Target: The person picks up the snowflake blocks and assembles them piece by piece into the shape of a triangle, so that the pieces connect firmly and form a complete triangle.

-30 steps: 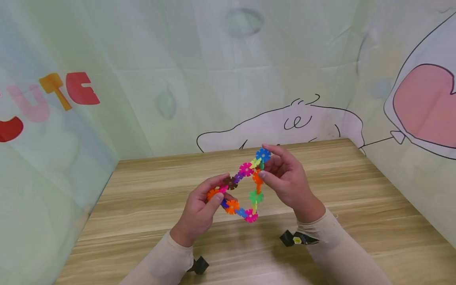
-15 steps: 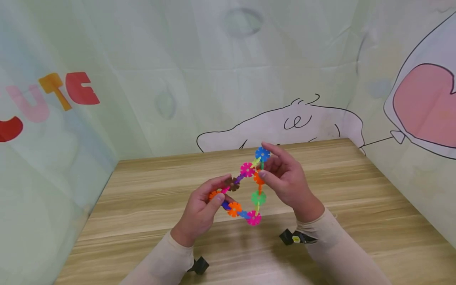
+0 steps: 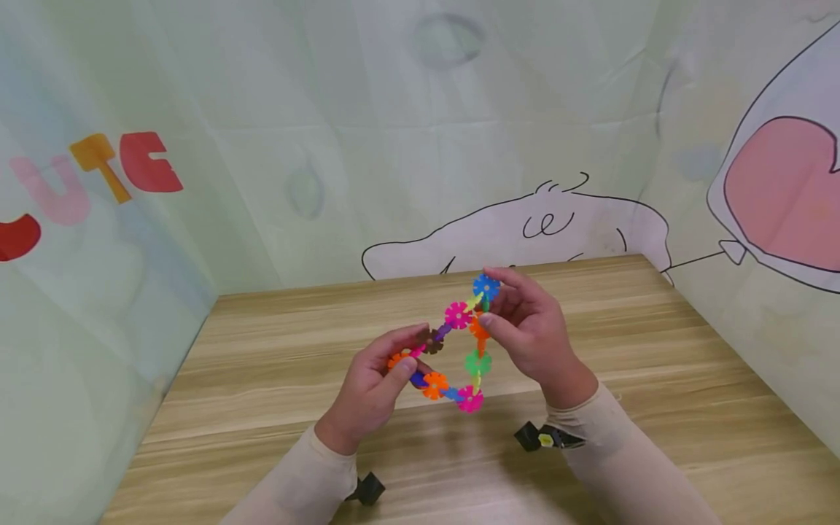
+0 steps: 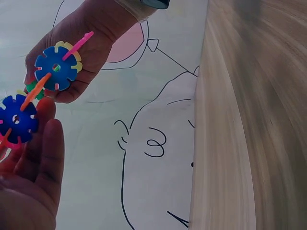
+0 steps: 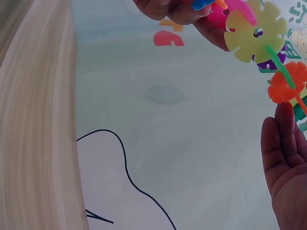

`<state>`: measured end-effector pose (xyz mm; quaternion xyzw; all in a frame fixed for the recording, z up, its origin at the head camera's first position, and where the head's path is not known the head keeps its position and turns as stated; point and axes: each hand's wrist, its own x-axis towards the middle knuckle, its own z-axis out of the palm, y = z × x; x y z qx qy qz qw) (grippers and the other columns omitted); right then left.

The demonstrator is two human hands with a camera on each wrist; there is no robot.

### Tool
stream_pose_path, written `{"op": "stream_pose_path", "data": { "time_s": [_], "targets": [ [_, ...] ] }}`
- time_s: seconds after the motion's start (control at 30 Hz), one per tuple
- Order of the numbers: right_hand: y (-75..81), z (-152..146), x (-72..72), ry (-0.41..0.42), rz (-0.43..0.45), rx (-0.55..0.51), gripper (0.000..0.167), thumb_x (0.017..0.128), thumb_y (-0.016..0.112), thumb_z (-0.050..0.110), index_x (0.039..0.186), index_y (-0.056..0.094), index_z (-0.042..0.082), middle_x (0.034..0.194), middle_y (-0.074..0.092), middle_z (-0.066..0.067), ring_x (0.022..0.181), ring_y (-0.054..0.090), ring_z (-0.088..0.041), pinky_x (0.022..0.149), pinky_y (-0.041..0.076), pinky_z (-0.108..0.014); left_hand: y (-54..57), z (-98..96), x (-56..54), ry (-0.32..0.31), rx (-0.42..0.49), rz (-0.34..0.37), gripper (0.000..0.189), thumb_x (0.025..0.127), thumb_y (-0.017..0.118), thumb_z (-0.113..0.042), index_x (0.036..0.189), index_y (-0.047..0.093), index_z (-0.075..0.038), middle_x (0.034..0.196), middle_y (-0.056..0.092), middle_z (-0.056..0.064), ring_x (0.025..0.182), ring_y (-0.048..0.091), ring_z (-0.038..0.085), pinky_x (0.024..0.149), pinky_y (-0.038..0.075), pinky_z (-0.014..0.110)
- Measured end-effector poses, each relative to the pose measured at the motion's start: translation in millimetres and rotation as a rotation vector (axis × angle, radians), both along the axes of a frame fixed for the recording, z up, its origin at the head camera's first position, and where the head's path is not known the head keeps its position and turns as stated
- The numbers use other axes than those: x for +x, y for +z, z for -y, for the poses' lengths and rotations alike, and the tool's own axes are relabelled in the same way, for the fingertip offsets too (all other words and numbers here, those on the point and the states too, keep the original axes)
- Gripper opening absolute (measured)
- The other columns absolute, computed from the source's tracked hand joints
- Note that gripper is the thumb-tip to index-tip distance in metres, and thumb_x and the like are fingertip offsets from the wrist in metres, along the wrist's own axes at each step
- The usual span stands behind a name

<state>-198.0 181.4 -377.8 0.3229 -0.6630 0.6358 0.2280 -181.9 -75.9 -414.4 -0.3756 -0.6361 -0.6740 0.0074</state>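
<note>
A closed ring of interlocking snowflake discs point(image 3: 458, 316) in pink, orange, blue, green, yellow, purple and brown is held up above the table. My left hand point(image 3: 367, 379) pinches its left corner, thumb over an orange disc point(image 3: 398, 360) with fingers behind. At the upper right, my right hand point(image 3: 534, 332) holds the ring between thumb and forefinger, near a blue disc point(image 3: 486, 287) and an orange one. In the left wrist view, two blue discs point(image 4: 56, 68) face the camera. A yellow disc point(image 5: 256, 31) is the largest in the right wrist view. The lower side, with a pink disc point(image 3: 469, 399), hangs between the hands.
The wood-grain table point(image 3: 275, 328) spreads beneath both hands. Behind it hangs a pale cloth backdrop point(image 3: 315, 131) with a line-drawn animal, coloured letters and a balloon. A black wrist camera point(image 3: 370, 488) sits below the left sleeve, another below the right.
The ring has shifted slightly to the right and its lower side has swung a little. Both hands keep their hold in nearly the same place.
</note>
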Motion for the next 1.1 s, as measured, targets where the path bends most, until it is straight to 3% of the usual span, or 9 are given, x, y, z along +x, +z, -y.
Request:
{"op": "stream_pose_path", "data": {
  "time_s": [0.1, 0.33, 0.53, 0.67, 0.8, 0.93, 1.1],
  "targets": [
    [0.4, -0.1, 0.4, 0.006, -0.007, 0.001, 0.055, 0.088, 0.064, -0.02, 0.14, 0.06, -0.002, 0.094, 0.066, -0.006, 0.074, 0.063, -0.016, 0.064, 0.059, -0.023, -0.1, 0.4, 0.2, -0.003, -0.01, 0.017, 0.04, 0.108, 0.047, 0.003, 0.148, 0.049, 0.007, 0.136, 0.06, 0.034, 0.099, 0.074, 0.017, 0.087, 0.064, 0.034],
    [1.1, -0.3, 0.2, -0.039, 0.042, 0.089, 0.073, 0.092, 0.067, -0.016, 0.158, 0.049, 0.011, 0.095, 0.065, -0.012, 0.078, 0.062, -0.017, 0.066, 0.058, -0.023, 2.7, 0.4, 2.4, 0.05, -0.042, 0.038, 0.041, 0.109, 0.046, 0.0, 0.15, 0.047, 0.002, 0.139, 0.059, 0.029, 0.095, 0.075, 0.017, 0.082, 0.065, 0.032],
    [3.5, -0.8, 1.9, -0.084, 0.13, 0.178, 0.079, 0.09, 0.075, -0.01, 0.159, 0.045, 0.013, 0.117, 0.071, -0.019, 0.095, 0.07, -0.018, 0.083, 0.062, -0.027, 1.5, -1.5, 0.9, 0.152, -0.032, 0.032, 0.039, 0.112, 0.042, -0.003, 0.151, 0.045, -0.003, 0.14, 0.059, 0.024, 0.096, 0.073, 0.015, 0.077, 0.065, 0.033],
    [3.6, 0.3, 2.2, -0.08, 0.153, 0.306, 0.075, 0.086, 0.084, -0.002, 0.152, 0.052, 0.01, 0.12, 0.073, -0.014, 0.097, 0.072, -0.022, 0.09, 0.063, -0.036, 1.7, -2.2, 0.0, 0.245, 0.03, 0.04, 0.039, 0.113, 0.04, -0.004, 0.152, 0.042, -0.005, 0.138, 0.058, 0.018, 0.095, 0.072, 0.018, 0.076, 0.065, 0.034],
    [2.7, 2.5, 2.1, -0.052, 0.149, 0.489, 0.083, 0.079, 0.094, 0.009, 0.151, 0.054, 0.01, 0.117, 0.073, -0.01, 0.098, 0.074, -0.024, 0.093, 0.062, -0.041, 2.6, -2.2, 0.4, 0.311, 0.082, 0.062, 0.039, 0.113, 0.04, -0.006, 0.152, 0.04, -0.006, 0.135, 0.058, 0.013, 0.094, 0.071, 0.019, 0.077, 0.065, 0.033],
    [0.6, 5.1, 1.4, -0.035, 0.144, 0.628, 0.093, 0.077, 0.097, 0.018, 0.156, 0.049, 0.013, 0.118, 0.071, -0.005, 0.098, 0.073, -0.019, 0.094, 0.062, -0.046, 3.6, -2.5, 1.0, 0.324, 0.105, 0.072, 0.04, 0.113, 0.039, -0.006, 0.153, 0.038, -0.006, 0.135, 0.057, 0.011, 0.096, 0.071, 0.019, 0.079, 0.065, 0.033],
    [-1.7, 7.9, 1.3, -0.059, 0.126, 0.695, 0.098, 0.078, 0.096, 0.021, 0.159, 0.043, 0.015, 0.118, 0.07, -0.006, 0.098, 0.07, -0.012, 0.094, 0.061, -0.046, 3.4, -3.1, 1.0, 0.3, 0.115, 0.076, 0.041, 0.114, 0.038, -0.006, 0.155, 0.034, -0.004, 0.136, 0.056, 0.012, 0.099, 0.071, 0.017, 0.081, 0.065, 0.032]
  ]
}}
